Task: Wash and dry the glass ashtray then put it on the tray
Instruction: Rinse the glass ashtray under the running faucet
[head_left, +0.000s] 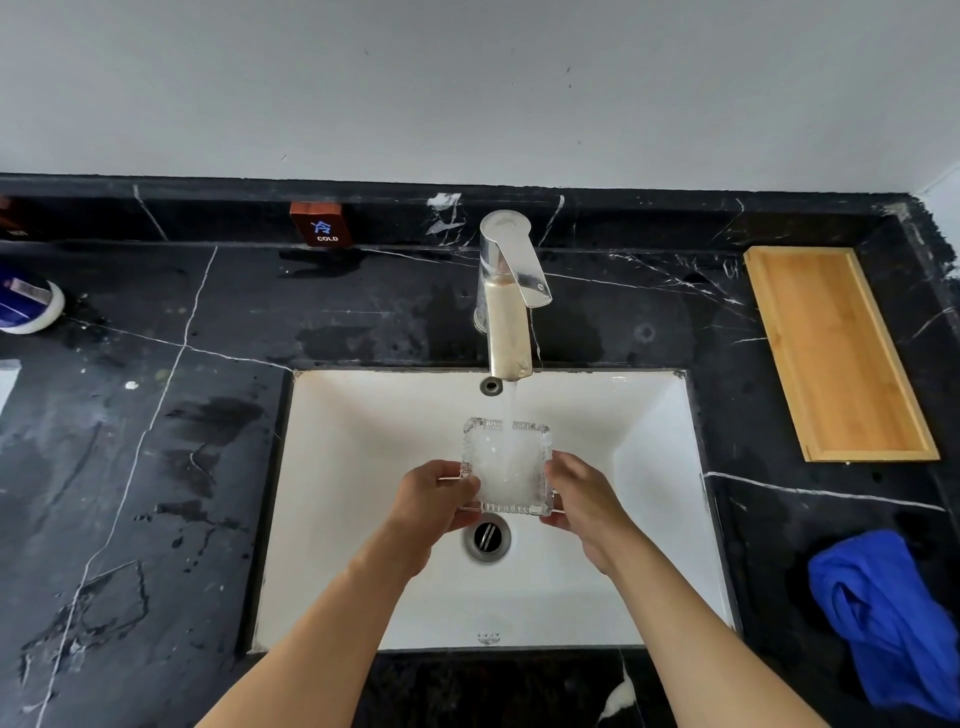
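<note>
A square clear glass ashtray (506, 465) is held over the white sink (649, 467), above the drain (487, 538). My left hand (434, 501) grips its left edge and my right hand (584, 499) grips its right edge. Water runs from the chrome faucet (506, 312) straight into the ashtray, which is full of foaming water. A wooden tray (836, 353) lies bare on the black marble counter at the right. A crumpled blue cloth (888, 618) lies on the counter near the front right.
A brown "COLD" sign (322, 224) stands on the back ledge. A blue and white container (28, 304) sits at the far left, with a pale object (8, 382) below it at the frame edge. The counter (156, 467) left of the sink is wet in patches.
</note>
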